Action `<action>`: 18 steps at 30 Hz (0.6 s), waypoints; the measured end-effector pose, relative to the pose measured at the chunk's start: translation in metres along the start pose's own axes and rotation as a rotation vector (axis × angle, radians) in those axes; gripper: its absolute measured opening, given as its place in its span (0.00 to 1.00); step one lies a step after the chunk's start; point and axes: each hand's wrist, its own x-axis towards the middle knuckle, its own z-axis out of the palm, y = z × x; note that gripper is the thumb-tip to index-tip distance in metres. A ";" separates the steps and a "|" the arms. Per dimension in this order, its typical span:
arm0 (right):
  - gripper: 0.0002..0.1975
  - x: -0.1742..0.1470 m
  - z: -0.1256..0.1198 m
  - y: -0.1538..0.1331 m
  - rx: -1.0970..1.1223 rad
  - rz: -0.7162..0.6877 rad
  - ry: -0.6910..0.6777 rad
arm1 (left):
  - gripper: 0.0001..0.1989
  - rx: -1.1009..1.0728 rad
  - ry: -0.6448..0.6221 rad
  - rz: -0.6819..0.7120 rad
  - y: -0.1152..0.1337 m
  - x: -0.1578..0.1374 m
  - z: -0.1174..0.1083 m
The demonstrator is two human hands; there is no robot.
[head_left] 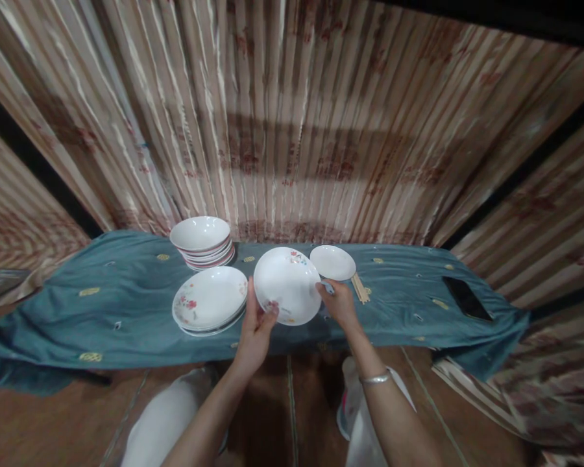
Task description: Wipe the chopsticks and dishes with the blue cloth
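A round white plate (288, 285) with small flower prints is held up, tilted, over the front of the table. My left hand (257, 327) grips its lower left rim, thumb on the upper face. At the right rim, my right hand (339, 302) is closed on the same plate. A small pale-blue patch shows by the right fingers; I cannot make out what it is. Just left of my left hand lies a short stack of flowered plates (209, 298). Beyond my right hand sits a small white plate (333, 262), with wooden chopsticks (359, 289) beside it.
A stack of white bowls (200, 235) with red rims stands at the back left. Toward the right end lies a black phone (466, 298). A teal cloth (141, 324) covers the narrow table, and a patterned curtain (292, 130) hangs behind it.
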 end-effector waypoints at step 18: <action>0.10 0.030 0.030 0.090 0.823 0.857 0.073 | 0.48 -0.131 0.020 -0.366 -0.062 0.049 0.004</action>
